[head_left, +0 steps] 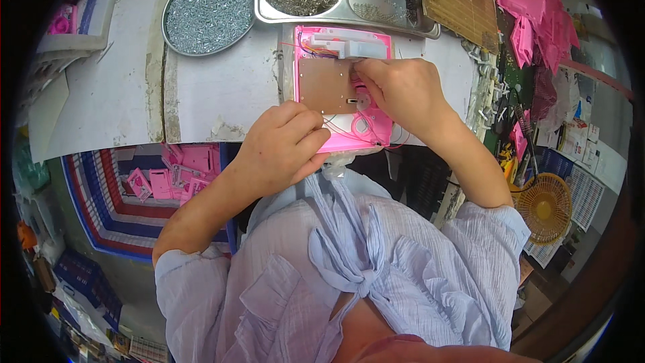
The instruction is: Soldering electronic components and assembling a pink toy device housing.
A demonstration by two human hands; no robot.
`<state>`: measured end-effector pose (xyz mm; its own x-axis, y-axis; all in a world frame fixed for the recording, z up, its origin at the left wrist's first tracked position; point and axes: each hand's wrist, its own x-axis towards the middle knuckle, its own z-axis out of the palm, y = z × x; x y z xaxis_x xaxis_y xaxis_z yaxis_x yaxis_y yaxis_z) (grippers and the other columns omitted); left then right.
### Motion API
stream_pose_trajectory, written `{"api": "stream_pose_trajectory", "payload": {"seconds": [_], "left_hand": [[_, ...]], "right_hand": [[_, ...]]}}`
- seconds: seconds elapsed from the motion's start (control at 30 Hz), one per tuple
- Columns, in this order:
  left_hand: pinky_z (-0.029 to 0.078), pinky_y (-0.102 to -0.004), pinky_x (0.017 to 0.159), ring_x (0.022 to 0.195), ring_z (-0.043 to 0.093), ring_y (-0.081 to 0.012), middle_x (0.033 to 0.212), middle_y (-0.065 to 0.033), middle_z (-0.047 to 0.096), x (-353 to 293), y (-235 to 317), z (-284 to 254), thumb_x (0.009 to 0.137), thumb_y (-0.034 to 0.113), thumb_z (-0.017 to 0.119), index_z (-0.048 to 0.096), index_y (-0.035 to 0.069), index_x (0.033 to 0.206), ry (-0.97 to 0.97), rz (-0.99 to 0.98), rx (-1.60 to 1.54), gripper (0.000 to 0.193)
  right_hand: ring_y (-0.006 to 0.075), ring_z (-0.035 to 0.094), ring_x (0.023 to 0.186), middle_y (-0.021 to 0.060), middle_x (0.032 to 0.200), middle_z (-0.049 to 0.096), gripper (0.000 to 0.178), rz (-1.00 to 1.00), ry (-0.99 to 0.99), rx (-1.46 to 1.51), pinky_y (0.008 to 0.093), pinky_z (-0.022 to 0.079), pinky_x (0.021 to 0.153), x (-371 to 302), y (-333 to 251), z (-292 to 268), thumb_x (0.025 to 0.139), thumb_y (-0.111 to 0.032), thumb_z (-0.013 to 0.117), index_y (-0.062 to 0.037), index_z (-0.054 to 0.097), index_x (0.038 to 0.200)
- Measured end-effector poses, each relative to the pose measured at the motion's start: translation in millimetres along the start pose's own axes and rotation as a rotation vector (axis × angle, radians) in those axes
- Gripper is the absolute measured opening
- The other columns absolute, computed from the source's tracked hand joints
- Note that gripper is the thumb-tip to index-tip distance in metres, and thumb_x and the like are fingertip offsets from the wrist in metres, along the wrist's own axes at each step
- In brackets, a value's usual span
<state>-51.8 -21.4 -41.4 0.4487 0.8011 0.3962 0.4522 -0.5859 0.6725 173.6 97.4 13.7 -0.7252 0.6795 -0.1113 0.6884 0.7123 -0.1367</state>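
A pink plastic housing point(379, 133) lies open on the white worktable in front of me. Inside it are a flat brown circuit board point(324, 85), a white plastic part point(368, 50) along the far side, and thin coloured wires. My left hand point(282, 141) is closed round the near left edge of the housing, its fingers by the board's lower corner. Over the board's right edge, my right hand point(410, 93) pinches with thumb and forefinger; whatever is between those fingertips is hidden. A loop of pink wire point(363, 123) rests near the housing's front edge.
Behind the housing stands a metal compartment tray point(430, 29) holding small metal parts. A round dish point(169, 35) of silvery screws sits to its left. Pink plastic parts point(191, 161) fill a striped basket point(101, 228) below the table. A yellow basket point(545, 208) is at the right.
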Motion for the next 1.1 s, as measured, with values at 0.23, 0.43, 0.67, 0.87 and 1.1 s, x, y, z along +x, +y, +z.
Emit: {"api": "stream_pose_trajectory", "payload": {"seconds": [0.23, 0.43, 0.67, 0.87, 1.1], "left_hand": [[0.052, -0.0435, 0.084, 0.101, 0.062, -0.0315, 0.108, -0.0095, 0.064, -1, 2, -1, 0.068, 0.017, 0.084, 0.069, 0.006, 0.106, -0.01, -0.006, 0.011, 0.042], [0.05, -0.0392, 0.09, 0.11, 0.061, -0.025, 0.115, -0.0064, 0.066, 31, 47, 3, 0.07, 0.026, 0.083, 0.069, 0.008, 0.108, 0.005, -0.041, 0.027, 0.044], [0.049, -0.0372, 0.075, 0.091, 0.061, -0.023, 0.093, -0.006, 0.063, 37, 49, 48, 0.081, 0.022, 0.074, 0.064, 0.009, 0.085, -0.112, 0.143, -0.021, 0.017], [0.046, -0.0403, 0.078, 0.087, 0.059, -0.0235, 0.09, -0.0047, 0.06, 24, 45, 39, 0.075, 0.021, 0.082, 0.066, 0.008, 0.086, -0.032, 0.177, -0.022, 0.023], [0.046, -0.0382, 0.08, 0.088, 0.06, -0.0219, 0.091, -0.0031, 0.061, 17, 40, 43, 0.076, 0.022, 0.081, 0.068, 0.009, 0.087, -0.035, 0.149, 0.002, 0.021]], "right_hand": [[0.0209, 0.065, 0.055, 0.0098, 0.065, 0.068, 0.013, 0.079, 0.293, 0.337, 0.0353, 0.048, 0.05, -15, 5, 7, 0.091, -0.019, 0.073, -0.009, 0.076, 0.099], [0.0081, 0.059, 0.054, 0.0044, 0.067, 0.067, 0.015, 0.449, 0.368, 0.78, 0.0249, 0.043, 0.049, -71, -31, -43, 0.092, -0.01, 0.077, -0.0009, 0.077, 0.104], [0.0243, 0.065, 0.088, 0.013, 0.099, 0.071, 0.027, 0.009, 0.467, 0.76, 0.0326, 0.052, 0.076, -71, -16, -48, 0.085, -0.016, 0.079, -0.0012, 0.076, 0.107], [0.0346, 0.053, 0.106, 0.0116, 0.114, 0.063, 0.033, 0.07, 0.364, 0.132, 0.0433, 0.051, 0.088, -36, -27, 4, 0.082, -0.024, 0.078, -0.0026, 0.074, 0.107], [0.0371, 0.051, 0.107, 0.0155, 0.119, 0.061, 0.034, 0.189, 0.377, 0.296, 0.0452, 0.047, 0.095, -39, -39, 17, 0.085, -0.024, 0.075, -0.0001, 0.073, 0.109]]}}
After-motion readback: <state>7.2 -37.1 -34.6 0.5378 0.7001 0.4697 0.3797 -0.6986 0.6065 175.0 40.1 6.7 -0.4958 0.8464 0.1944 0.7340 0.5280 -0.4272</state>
